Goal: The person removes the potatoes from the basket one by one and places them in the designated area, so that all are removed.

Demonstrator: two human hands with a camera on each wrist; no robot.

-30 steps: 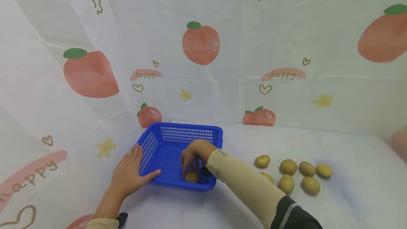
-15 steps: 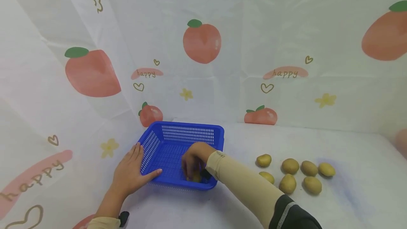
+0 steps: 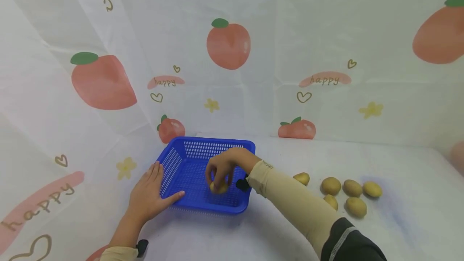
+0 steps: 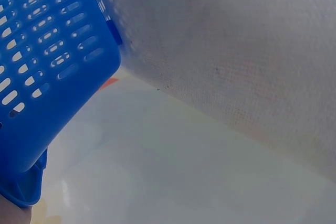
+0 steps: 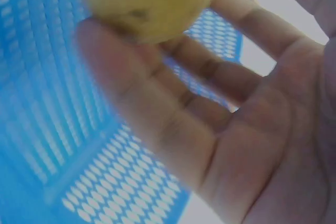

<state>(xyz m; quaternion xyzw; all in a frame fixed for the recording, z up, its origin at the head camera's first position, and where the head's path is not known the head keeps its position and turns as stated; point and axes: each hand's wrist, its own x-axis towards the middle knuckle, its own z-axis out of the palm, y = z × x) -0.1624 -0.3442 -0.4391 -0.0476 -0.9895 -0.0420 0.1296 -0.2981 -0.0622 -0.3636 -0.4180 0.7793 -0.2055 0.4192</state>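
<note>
A blue plastic basket with slotted sides sits left of centre on the table. My left hand rests on its near-left corner, the fingers straight along the left rim and the thumb over the front rim. Inside the basket, my right hand pinches a yellow potato from above. Up close in the right wrist view, that potato sits at the fingertips, above the basket's slotted wall. In the left wrist view only the basket's outer side and a bit of skin at the rim show.
Several loose potatoes lie on the white-covered table to the right of the basket. The right sleeve crosses in front of some of them. A white cloth printed with peaches hangs behind and at the left.
My right hand has taken hold of the potato in the basket and raised it a little. Its forearm has shifted right and now covers one table potato. The left hand stays put.
</note>
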